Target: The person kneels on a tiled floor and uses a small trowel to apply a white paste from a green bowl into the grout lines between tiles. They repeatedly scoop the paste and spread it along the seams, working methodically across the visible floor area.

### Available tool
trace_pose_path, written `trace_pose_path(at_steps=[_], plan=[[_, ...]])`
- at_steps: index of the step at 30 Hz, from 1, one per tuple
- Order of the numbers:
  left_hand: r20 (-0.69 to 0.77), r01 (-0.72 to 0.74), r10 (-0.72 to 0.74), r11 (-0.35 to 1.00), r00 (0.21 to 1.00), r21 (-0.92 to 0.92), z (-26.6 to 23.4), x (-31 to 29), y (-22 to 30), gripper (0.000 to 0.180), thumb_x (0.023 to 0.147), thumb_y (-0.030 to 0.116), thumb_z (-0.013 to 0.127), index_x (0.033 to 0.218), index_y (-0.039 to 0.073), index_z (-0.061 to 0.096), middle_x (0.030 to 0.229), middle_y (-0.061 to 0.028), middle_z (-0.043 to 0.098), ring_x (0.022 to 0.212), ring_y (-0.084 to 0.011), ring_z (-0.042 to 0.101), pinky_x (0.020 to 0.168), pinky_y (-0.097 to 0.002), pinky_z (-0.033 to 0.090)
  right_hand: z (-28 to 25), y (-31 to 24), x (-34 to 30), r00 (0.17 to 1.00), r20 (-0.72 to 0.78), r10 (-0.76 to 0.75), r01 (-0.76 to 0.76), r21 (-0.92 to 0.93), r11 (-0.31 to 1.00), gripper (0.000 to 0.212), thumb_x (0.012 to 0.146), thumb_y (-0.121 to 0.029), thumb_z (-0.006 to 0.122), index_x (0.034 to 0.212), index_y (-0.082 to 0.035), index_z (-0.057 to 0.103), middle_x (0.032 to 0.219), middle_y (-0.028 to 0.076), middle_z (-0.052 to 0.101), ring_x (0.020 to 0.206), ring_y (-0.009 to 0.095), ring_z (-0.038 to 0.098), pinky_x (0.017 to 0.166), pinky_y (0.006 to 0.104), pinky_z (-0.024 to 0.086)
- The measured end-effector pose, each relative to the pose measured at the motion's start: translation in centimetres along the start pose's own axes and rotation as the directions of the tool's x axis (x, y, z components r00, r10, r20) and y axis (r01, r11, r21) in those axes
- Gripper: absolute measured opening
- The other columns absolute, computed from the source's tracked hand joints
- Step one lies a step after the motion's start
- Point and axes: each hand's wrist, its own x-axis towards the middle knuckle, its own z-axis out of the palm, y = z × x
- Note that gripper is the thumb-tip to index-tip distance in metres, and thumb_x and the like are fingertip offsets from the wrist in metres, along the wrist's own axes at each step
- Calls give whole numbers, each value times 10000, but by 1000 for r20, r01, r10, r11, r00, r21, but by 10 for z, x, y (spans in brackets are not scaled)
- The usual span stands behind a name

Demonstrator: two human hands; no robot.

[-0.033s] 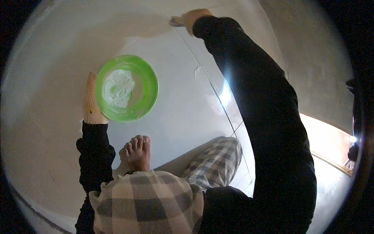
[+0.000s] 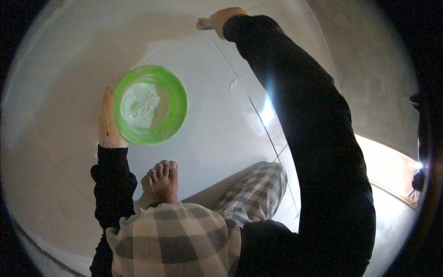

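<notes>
A round green bowl with white paste inside is held at its left side by my left hand. The hand's fingers are partly hidden behind the bowl. My right hand is stretched far forward, low over the pale tiled floor, near a tile joint. Its fingers are closed, and a small dark-edged thing shows at their left end, too small and dim to name. Some white paste is smeared along the joint nearer to me.
My bare foot rests on the tiles below the bowl, beside my knee in checked cloth. A grey wall rises at the right, with a brightly lit opening low in it. Light glares off the floor by my right arm.
My right hand has shifted slightly to the left and away from me. The bowl and my left hand stay almost where they were.
</notes>
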Motion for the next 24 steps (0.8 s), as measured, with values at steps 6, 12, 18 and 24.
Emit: trace_pose_path(at_steps=[6, 12, 18, 24], plan=[[173, 328, -340, 478, 925, -815, -1, -11, 4, 495, 998, 446, 355, 1270, 67, 521, 1264, -96, 562, 1125, -205, 569, 934, -397, 499, 48, -8, -37, 996, 87, -8, -12, 231, 973, 207, 837, -199, 577, 1017, -130, 654, 734, 171, 660, 684, 350, 657, 630, 449, 527], [146, 318, -354, 498, 924, -807, 1, -2, 33, 561, 954, 505, 459, 1262, 40, 517, 1236, -140, 553, 1085, -247, 579, 906, -393, 499, 121, -6, -180, 969, 239, -56, -8, 256, 967, 460, 789, -59, 545, 1232, -182, 528, 833, 171, 676, 712, 339, 670, 611, 441, 528], [85, 248, -316, 522, 945, -816, 3, -1, 26, 545, 952, 489, 471, 1266, 47, 516, 1216, -134, 568, 1079, -248, 583, 898, -420, 504, 142, 25, -202, 805, 557, -205, 114, 195, 974, 506, 861, -146, 475, 1347, -284, 458, 1083, 131, 657, 958, 316, 653, 809, 451, 536], [171, 295, -307, 422, 936, -857, 1, 1, 23, 503, 961, 469, 468, 1236, 51, 525, 1177, -110, 583, 1057, -227, 588, 880, -405, 514, 93, 16, -148, 996, 90, -23, -24, 491, 871, 631, 811, -77, 478, 1406, -262, 378, 1227, 133, 600, 1079, 347, 598, 913, 444, 498]])
